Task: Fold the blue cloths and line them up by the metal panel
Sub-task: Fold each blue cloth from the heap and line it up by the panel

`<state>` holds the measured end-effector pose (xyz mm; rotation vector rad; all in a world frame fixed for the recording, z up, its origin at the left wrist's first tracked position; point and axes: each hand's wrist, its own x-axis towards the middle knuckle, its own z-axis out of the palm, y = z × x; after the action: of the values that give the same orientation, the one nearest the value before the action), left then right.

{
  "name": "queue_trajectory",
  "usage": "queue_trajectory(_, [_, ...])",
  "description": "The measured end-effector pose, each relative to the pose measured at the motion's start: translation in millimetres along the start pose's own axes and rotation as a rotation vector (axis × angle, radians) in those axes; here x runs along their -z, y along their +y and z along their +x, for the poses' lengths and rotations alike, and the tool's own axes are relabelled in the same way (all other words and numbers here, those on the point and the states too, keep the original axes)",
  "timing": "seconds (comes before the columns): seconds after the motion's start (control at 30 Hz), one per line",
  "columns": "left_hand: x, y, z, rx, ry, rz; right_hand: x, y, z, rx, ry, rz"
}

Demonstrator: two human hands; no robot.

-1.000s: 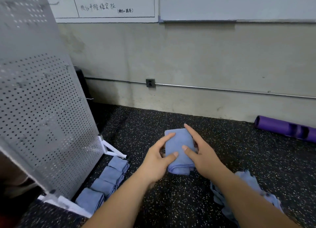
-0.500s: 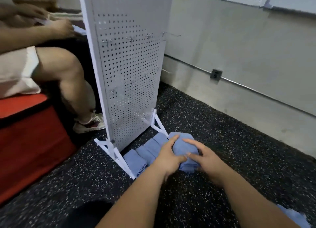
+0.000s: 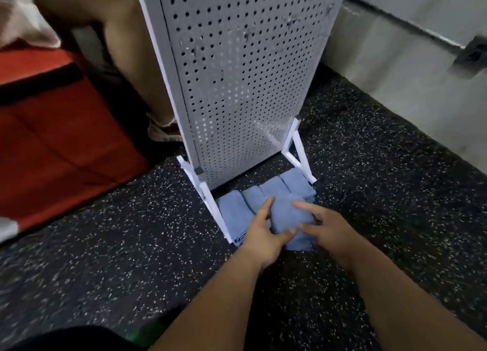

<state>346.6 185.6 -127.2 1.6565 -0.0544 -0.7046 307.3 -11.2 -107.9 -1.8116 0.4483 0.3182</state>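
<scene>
Our left hand (image 3: 259,234) and right hand (image 3: 329,232) are bare, as are both forearms (image 3: 210,306) along all their visible length. A dark, blurred shape (image 3: 79,339) at lower left may be clothing; we cannot tell.

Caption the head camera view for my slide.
The left hand and right hand hold a folded blue cloth at the row of cloths by the metal panel.

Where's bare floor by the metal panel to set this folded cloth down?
Crowded: four folded cloths fill the strip between the panel's white feet. Bare floor: right of the right foot toward the wall, left of the left foot toward the red box, and in front of them.
</scene>
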Motion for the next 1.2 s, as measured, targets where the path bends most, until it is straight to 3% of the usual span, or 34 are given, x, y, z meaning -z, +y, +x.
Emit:
queue_trajectory(0.17, [25,-24,34,0.079,0.105,0.022,-12,5,59,0.017,-0.021,-0.093])
queue_trajectory(0.6, [56,-80,66,0.180,0.135,0.312,-54,35,151,0.037,-0.030,-0.301])
queue_trajectory(0.9, [59,-80,68,0.195,0.142,0.385,-71,52,156,0.084,0.067,-0.612])
queue_trajectory(1.07, [56,-69,65,0.196,0.151,0.385,-57,27,138,0.059,0.085,-0.679])
queue_trajectory(1.2, [50,-45,57,0.173,0.159,0.371,-24,-2,104,0.145,0.138,-0.740])
